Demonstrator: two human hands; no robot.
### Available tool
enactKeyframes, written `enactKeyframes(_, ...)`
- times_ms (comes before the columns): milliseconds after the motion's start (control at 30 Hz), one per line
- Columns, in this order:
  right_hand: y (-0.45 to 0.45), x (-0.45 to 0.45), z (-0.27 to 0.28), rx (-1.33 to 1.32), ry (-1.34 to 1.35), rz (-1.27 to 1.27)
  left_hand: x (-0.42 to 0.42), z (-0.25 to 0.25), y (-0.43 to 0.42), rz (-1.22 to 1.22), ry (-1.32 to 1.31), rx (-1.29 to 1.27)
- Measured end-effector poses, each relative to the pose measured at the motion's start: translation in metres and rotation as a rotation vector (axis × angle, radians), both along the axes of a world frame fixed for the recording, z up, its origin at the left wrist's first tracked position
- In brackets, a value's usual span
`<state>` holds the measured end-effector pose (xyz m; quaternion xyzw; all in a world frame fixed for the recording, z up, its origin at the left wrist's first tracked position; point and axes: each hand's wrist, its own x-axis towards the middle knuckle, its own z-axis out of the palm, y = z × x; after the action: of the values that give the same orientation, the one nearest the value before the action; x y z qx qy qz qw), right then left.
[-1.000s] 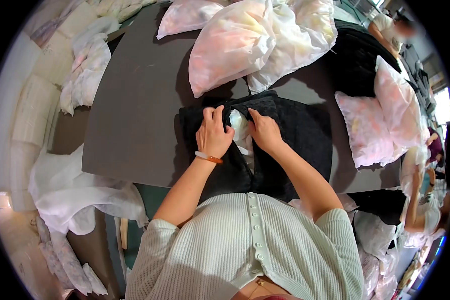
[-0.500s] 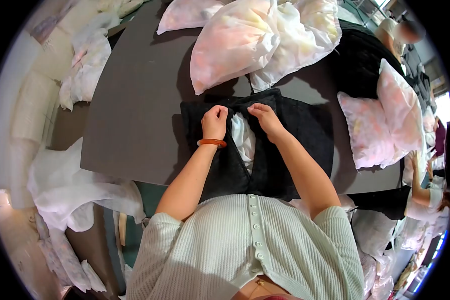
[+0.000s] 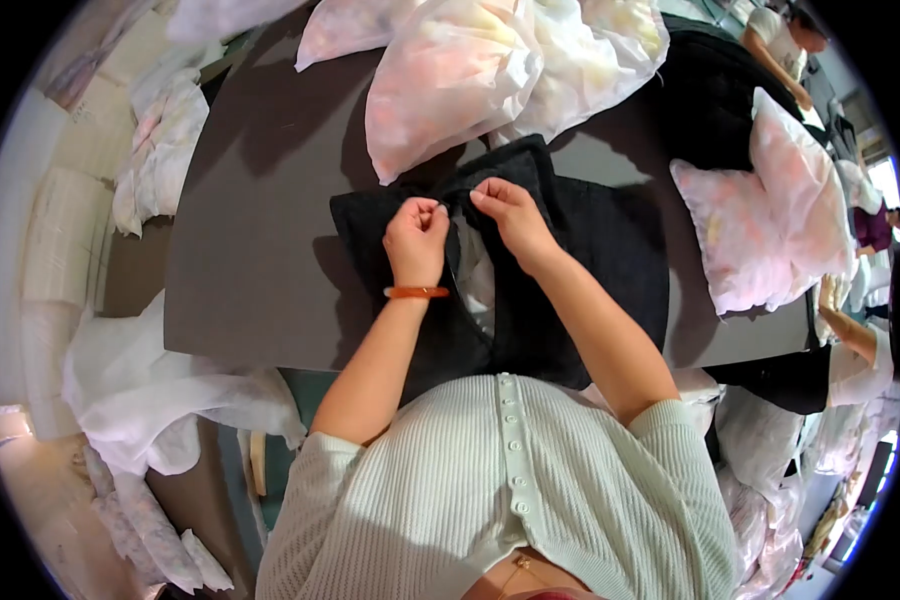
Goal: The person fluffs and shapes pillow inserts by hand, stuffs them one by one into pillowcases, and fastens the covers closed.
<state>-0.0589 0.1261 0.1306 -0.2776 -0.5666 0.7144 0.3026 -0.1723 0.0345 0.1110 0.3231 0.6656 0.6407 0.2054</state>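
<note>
A black cloth cover lies at the table's near edge, right in front of my body. Its long slit gapes, and white filling or lining shows inside. My left hand, with an orange bangle on its wrist, is closed in a pinch on the slit's left edge near the far end. On the opposite edge, my right hand pinches the black cloth between thumb and fingers. The fingertips are a short gap apart. Whether a zipper pull sits in them is too small to tell.
Plump white-and-pink pillows are piled beyond the cover, and others lie at the right. Black cloth is heaped at the back right. White sheeting hangs by the grey table's left side. Other people work at the right.
Both hands have shifted slightly away from my body and to the left, and their fingertips are closer together. The cover's far edge has risen, and the slit looks narrower.
</note>
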Motion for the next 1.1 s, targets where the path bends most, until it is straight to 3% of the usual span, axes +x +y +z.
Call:
enactKeyframes(133,0.011,-0.003,-0.019,-0.131,-0.067,-0.039,-0.022,0.006,-0.007,-0.017,0.221,-0.251)
enactKeyframes(200,0.013,-0.004,-0.028,-0.091,-0.04,-0.01,-0.025,0.005,-0.003,-0.008,0.66,-0.26)
enactKeyframes(267,0.013,-0.007,-0.03,-0.044,-0.03,0.012,-0.027,0.018,-0.002,-0.044,0.641,-0.347)
enactKeyframes(400,0.017,-0.013,-0.042,0.019,-0.106,0.008,-0.039,0.015,0.015,-0.218,0.955,-0.335)
enactKeyframes(500,0.019,-0.018,-0.054,0.114,-0.209,-0.032,-0.038,0.019,0.034,-0.304,1.171,-0.58)
enactKeyframes(600,0.018,-0.019,-0.052,0.183,-0.293,-0.072,-0.042,0.016,0.046,-0.311,1.222,-0.603)
enactKeyframes(733,0.017,-0.019,-0.051,0.303,-0.35,-0.138,-0.056,0.007,0.048,-0.416,1.103,-0.551)
enactKeyframes(1100,0.01,-0.015,-0.032,0.353,-0.441,-0.133,-0.051,-0.001,0.044,-0.29,1.232,-0.401)
